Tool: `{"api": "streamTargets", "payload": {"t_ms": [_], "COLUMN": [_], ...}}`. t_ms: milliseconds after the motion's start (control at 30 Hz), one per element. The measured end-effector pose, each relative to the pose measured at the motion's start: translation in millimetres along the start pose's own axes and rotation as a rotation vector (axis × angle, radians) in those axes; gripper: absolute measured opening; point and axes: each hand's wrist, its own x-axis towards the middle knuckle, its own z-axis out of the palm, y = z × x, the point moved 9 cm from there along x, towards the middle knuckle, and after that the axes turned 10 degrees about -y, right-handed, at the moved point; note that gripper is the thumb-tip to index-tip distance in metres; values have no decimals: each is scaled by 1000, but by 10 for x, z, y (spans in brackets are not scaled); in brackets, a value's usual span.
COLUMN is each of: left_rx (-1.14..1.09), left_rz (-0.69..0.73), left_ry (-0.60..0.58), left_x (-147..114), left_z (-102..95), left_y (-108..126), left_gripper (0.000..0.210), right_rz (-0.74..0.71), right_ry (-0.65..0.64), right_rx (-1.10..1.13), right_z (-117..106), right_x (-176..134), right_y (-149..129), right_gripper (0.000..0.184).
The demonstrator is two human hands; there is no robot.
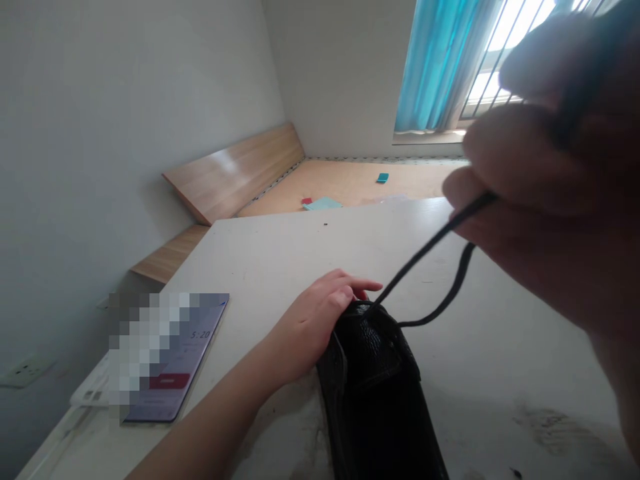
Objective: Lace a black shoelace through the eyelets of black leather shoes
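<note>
A black, shiny leather shoe (380,393) stands on the white table at the lower middle, partly cut off by the bottom edge. My left hand (323,317) is wrapped over its far left side, with one finger stretched out past the far end. A black shoelace (435,239) runs from the far part of the shoe up to my right hand (540,147), and a second strand curves below it. My right hand is raised close to the camera, blurred, its fingers closed around the lace. Dark lace also crosses the fingers.
A phone (205,353) with a lit screen lies on the white table (280,250) at the left. Behind the table is a wooden bed board (425,177) bearing a teal item (383,178) and a pale green item (323,204). A blue curtain (435,67) hangs by the barred window.
</note>
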Motion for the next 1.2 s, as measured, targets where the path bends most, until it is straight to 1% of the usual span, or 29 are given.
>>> {"api": "streamTargets", "payload": {"t_ms": [33, 67, 100, 133, 200, 233, 267, 300, 333, 400, 500, 600, 667, 800, 867, 933, 1000, 1067, 1200], "left_rx": [-47, -96, -141, -178, -214, -202, -179, -158, -143, -149, -232, -278, -285, -268, -273, -307, -354, -389, -391], "left_rz": [17, 41, 69, 101, 148, 149, 136, 110, 75, 4, -32, -48, -84, -111, -93, -73, -67, -67, -65], "left_ry": [25, 49, 78, 118, 226, 284, 336, 374, 394, 409, 406, 385, 376, 398, 417, 421, 415, 415, 445], "left_x": [-1, -3, -6, -13, -41, -59, -75, -85, -87, -85, -78, -70, -70, -77, -78, -69, -55, -47, -61], "left_z": [-21, -42, -70, -110, -218, -273, -323, -359, -381, -400, -398, -380, -368, -379, -397, -405, -405, -410, -443], "left_y": [-14, -24, -30, -31, -34, -41, -51, -67, -89, -142, -189, -202, -228, -274, -290, -306, -320, -323, -299], "left_gripper": [45, 46, 47, 46, 39, 33, 28, 24, 22, 21, 23, 21, 20, 23, 23, 22, 22, 23, 26], "right_rz": [-75, -106, -84, -11, 174, 215, 233, 237, 235, 219, 197, 186, 194, 207, 144, 35, -63, -100, -127], "right_ry": [-27, -68, -129, -211, -410, -499, -559, -586, -580, -527, -475, -480, -483, -469, -445, -421, -430, -461, -508], "right_rx": [27, 44, 48, 34, -21, -51, -93, -143, -192, -282, -373, -397, -395, -408, -461, -574, -695, -771, -875], "right_z": [58, 129, 221, 337, 593, 707, 792, 845, 866, 855, 818, 809, 805, 801, 799, 812, 853, 891, 921], "right_x": [10, 25, 46, 65, 52, 30, 9, -4, -6, 4, 21, 27, 24, 17, 25, 25, 3, -22, -50], "right_y": [-70, -83, -33, 76, 355, 451, 522, 575, 611, 642, 647, 655, 669, 685, 632, 535, 451, 418, 395], "right_gripper": [39, 32, 26, 23, 21, 23, 24, 23, 22, 19, 18, 21, 24, 27, 25, 22, 21, 23, 27]}}
